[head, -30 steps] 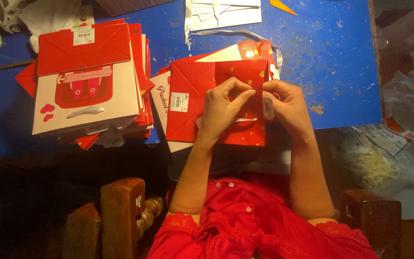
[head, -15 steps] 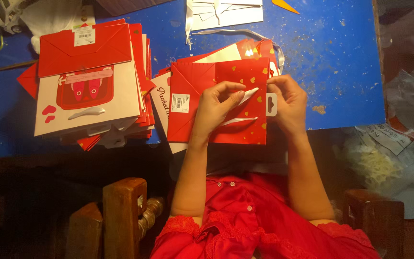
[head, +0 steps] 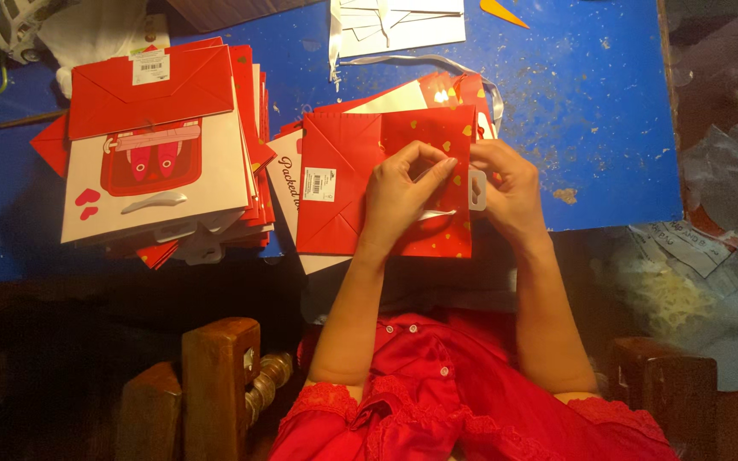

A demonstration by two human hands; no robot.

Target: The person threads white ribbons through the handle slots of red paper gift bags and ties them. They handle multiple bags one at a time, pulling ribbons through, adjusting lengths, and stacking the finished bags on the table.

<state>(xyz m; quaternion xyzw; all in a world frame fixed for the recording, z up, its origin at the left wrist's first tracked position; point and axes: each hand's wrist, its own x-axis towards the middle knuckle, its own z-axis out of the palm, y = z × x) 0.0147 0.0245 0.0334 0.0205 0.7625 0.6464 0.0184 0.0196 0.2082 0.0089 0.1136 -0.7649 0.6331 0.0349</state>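
Note:
A flattened red paper gift bag [head: 343, 192] with small gold hearts lies on the blue table [head: 591, 102] in front of me. My left hand [head: 399, 192] rests on its middle, fingers pinching a white ribbon strip [head: 437, 213] that runs across the bag. My right hand [head: 510, 188] grips the bag's right edge beside a white plastic hang tab [head: 477, 189]. More flattened bags [head: 288, 175] lie underneath it.
A stack of folded red and white gift bags [head: 160, 162] sits at the left. White paper sheets [head: 403, 21] and a loose white ribbon [head: 403, 61] lie at the far edge. Wooden chair arms [head: 219, 376] flank my lap. Plastic wrap and paper scraps [head: 694, 273] are on the right.
Both hands shifted slightly on the bag; my left fingers moved from the top edge toward the middle, drawing the white ribbon strip, then closed in again near my right hand.

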